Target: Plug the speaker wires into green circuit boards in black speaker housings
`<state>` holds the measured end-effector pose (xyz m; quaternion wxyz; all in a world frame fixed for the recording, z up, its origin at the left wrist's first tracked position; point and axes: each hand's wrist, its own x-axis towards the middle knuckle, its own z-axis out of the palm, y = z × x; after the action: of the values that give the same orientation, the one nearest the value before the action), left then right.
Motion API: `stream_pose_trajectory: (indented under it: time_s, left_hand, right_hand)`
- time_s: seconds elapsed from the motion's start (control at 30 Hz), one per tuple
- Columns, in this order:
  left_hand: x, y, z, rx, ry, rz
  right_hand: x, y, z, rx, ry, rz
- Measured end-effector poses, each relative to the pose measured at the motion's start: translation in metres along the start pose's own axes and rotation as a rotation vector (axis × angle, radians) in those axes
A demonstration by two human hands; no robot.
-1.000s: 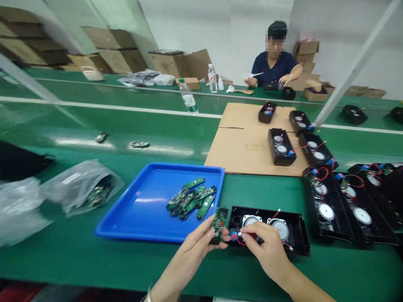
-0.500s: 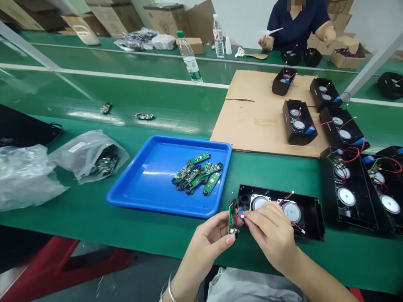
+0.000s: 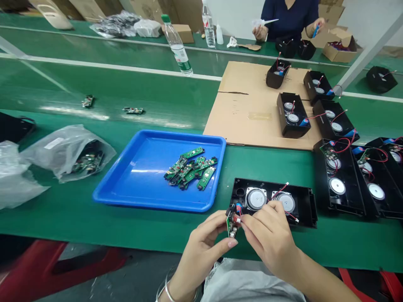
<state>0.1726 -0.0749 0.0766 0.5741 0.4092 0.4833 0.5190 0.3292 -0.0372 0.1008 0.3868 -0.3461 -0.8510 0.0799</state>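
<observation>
Our left hand (image 3: 204, 239) pinches a small circuit board (image 3: 232, 222); our right hand (image 3: 267, 235) pinches its connector (image 3: 238, 219) at the speaker housing's (image 3: 273, 203) near-left corner.

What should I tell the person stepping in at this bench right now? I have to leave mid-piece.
Left hand: pinches a small green circuit board on edge.
Right hand: fingertips press a white connector with red wire at the board.
Open black speaker housing lies just behind, two speakers fitted.
Done: speakers in; whether the plug is seated cannot be seen.
Left: board not yet in the housing. Spare boards lie in the blue tray.
</observation>
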Motion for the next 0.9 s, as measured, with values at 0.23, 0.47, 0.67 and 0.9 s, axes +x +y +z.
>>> stream_pose_trajectory:
  time_s: [0.23,0.47,0.67,0.9]
  left_hand:
    - [-0.005,0.000,0.001,0.035,-0.030,0.031]
    - [0.004,0.003,0.002,0.101,-0.157,0.025]
    - [0.010,0.004,0.007,0.271,-0.111,0.094]
    - [0.009,0.002,0.008,0.104,-0.103,-0.050]
  right_hand:
    - [-0.002,0.001,-0.004,-0.042,-0.047,-0.039]
    - [0.001,0.010,-0.014,-0.120,-0.163,-0.159]
    - [0.005,0.013,-0.014,-0.155,-0.151,-0.185]
    - [0.005,0.019,-0.012,-0.065,-0.167,-0.154]
